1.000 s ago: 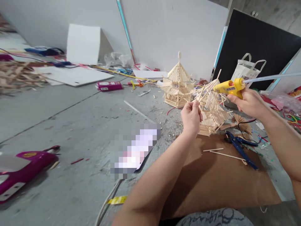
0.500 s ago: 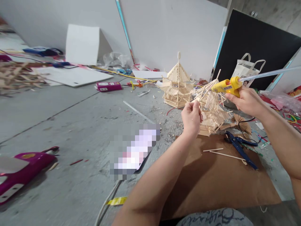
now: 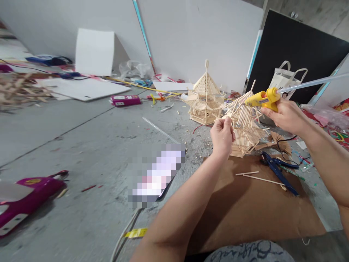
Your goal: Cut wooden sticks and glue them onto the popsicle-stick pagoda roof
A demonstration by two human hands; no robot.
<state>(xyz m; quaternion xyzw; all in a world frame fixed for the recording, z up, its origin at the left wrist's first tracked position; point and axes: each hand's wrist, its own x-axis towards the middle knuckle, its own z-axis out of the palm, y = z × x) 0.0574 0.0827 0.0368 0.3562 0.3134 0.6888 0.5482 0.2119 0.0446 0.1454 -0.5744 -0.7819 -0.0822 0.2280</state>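
A yellow hot glue gun (image 3: 263, 100) with a clear glue stick out of its back is gripped in my right hand (image 3: 287, 115). Its nozzle points left, at the upper roof of a wooden-stick pagoda model (image 3: 242, 134). At the near left side of that roof my left hand (image 3: 223, 135) is closed in a pinch on a thin wooden stick; the fingertips partly hide it. Behind and to the left stands a second stick pagoda (image 3: 206, 98), with a complete pointed roof and a finial.
Blue cutters (image 3: 279, 173) and loose sticks (image 3: 251, 174) lie on a brown board (image 3: 261, 214). A blurred phone (image 3: 159, 174) is left of my forearm. Purple power strips (image 3: 125, 100) sit on the grey floor. A white bag (image 3: 283, 78) leans against a black panel (image 3: 302, 54).
Both hands, the glue gun and the models stay almost exactly where they were. Only a very slight shift of the camera shows.
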